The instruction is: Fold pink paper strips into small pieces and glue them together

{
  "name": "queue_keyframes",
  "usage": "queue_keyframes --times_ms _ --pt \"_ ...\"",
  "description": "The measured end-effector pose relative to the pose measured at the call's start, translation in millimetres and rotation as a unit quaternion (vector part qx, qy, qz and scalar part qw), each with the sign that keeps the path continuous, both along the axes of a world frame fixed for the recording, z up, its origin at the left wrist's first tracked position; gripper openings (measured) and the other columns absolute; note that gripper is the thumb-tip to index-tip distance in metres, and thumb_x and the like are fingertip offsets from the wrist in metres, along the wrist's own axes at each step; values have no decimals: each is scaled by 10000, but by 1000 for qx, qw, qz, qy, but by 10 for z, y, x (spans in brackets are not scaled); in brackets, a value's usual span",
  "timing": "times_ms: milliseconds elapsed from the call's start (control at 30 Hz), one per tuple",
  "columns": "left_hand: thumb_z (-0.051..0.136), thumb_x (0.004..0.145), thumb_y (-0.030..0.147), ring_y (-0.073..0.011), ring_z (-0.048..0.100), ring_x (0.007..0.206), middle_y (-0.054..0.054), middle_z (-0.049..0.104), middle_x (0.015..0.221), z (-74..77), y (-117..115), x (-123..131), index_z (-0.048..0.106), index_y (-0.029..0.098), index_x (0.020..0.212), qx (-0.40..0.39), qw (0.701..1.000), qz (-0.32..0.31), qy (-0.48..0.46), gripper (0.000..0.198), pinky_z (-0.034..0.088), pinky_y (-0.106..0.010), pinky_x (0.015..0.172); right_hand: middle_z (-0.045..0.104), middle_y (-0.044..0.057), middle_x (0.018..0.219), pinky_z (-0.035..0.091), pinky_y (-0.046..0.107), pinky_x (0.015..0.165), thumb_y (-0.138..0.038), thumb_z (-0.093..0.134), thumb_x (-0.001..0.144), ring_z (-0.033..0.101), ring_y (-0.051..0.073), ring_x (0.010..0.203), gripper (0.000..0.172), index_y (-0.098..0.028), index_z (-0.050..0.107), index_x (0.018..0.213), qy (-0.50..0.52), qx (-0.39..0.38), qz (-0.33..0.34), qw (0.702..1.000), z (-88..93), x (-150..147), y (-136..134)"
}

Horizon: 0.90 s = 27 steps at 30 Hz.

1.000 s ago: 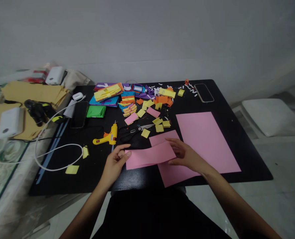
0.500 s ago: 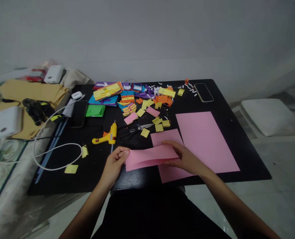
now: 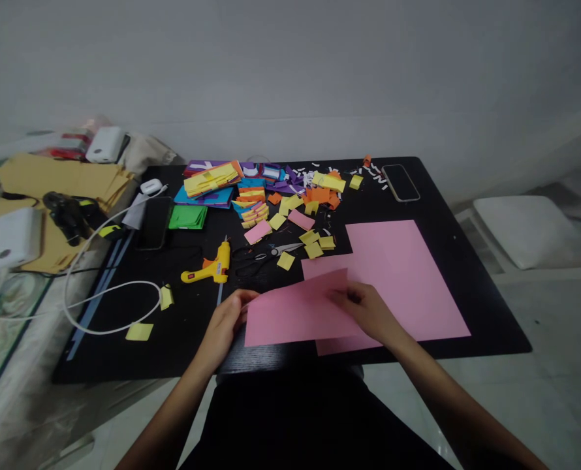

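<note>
A folded piece of pink paper (image 3: pixel 290 316) is held up at the table's front edge, its surface tilted towards me. At its left end my left hand (image 3: pixel 224 323) grips the edge, with the fingertips partly hidden behind the paper. My right hand (image 3: pixel 369 312) pinches the right end between thumb and fingers. Under that hand lies a smaller pink sheet (image 3: pixel 332 346), partly covered. A large pink sheet (image 3: pixel 412 281) rests flat to the right. Scissors (image 3: pixel 275 251) and a yellow glue gun (image 3: pixel 217 264) lie beyond my hands.
Several small yellow paper pieces (image 3: pixel 285 261) and orange scraps (image 3: pixel 322 196) are scattered at the back. Folded paper bundles (image 3: pixel 212 179) are stacked at the back left. One phone (image 3: pixel 401 183) is at the back right. A white cable (image 3: pixel 117 285) loops over the left side.
The folded paper has turned from nearly edge-on to showing a broad face towards me. My right hand has shifted its hold, its fingers now closer together at the right end.
</note>
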<state>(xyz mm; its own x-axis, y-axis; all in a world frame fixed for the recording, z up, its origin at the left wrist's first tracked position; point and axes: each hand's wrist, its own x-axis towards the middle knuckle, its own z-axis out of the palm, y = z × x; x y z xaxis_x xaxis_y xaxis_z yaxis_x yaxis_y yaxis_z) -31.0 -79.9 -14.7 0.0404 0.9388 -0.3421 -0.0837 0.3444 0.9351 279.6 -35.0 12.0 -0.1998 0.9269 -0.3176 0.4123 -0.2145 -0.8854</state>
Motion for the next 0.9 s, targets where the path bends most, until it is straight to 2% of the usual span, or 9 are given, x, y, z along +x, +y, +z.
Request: queue_keyframes --times_ms 133,233,300,400,533,600,733,800,900 --pt "666 866 801 -291 688 985 -118 755 1061 60 5 -6 763 188 1107 69 996 -33 47 666 517 -340 834 717 22 798 472 330 631 -497 715 893 646 200 713 277 -232 657 945 71 -26 -15 997 28 -41 -11" --pt "756 836 737 -256 677 907 -86 744 968 105 19 26 752 193 1095 94 992 -33 76 603 514 -317 786 764 39 863 526 358 654 -523 768 841 718 243 768 527 -263 524 1230 131 -65 -55 988 33 -64 -27" --pt "766 848 706 -201 622 776 -40 691 841 117 20 48 743 190 1072 97 991 -27 83 563 472 -272 691 730 -4 782 496 332 599 -539 777 829 682 221 676 634 -280 429 1292 131 -61 -78 986 36 -79 -47" --pt "741 881 689 -144 511 664 22 557 717 105 10 68 717 185 994 102 991 -17 88 517 391 -234 617 562 -100 601 353 278 493 -535 748 862 499 158 495 622 -284 391 1306 99 -22 -96 990 44 -102 -82" --pt "708 925 656 -114 443 604 53 487 660 86 3 98 674 183 951 70 992 7 104 476 346 -218 576 382 -141 528 245 268 465 -527 702 921 333 133 442 489 -290 454 1270 85 23 -111 990 36 -117 -104" --pt "736 912 631 -119 481 594 58 531 661 85 4 124 644 194 1058 42 995 27 83 469 382 -219 577 429 -109 555 266 270 479 -522 687 938 353 130 469 368 -278 563 1183 73 47 -109 990 20 -110 -93" --pt "793 895 540 -127 515 548 76 594 675 80 -4 173 490 267 1335 36 995 82 48 601 408 -220 550 669 7 746 428 297 575 -504 741 889 558 165 641 278 -239 759 970 49 67 -86 993 -6 -67 -45" --pt "789 916 481 -117 482 519 94 558 647 79 -10 180 485 296 1308 60 991 112 50 530 382 -214 540 723 25 797 501 325 640 -498 788 844 629 194 720 290 -244 802 984 60 49 -81 994 1 -38 -24" --pt "785 921 442 -115 467 568 73 521 651 103 -7 169 615 258 1113 101 985 118 78 316 374 -227 576 725 19 780 523 337 648 -494 820 819 629 189 704 302 -253 832 999 67 32 -86 994 33 2 -6"
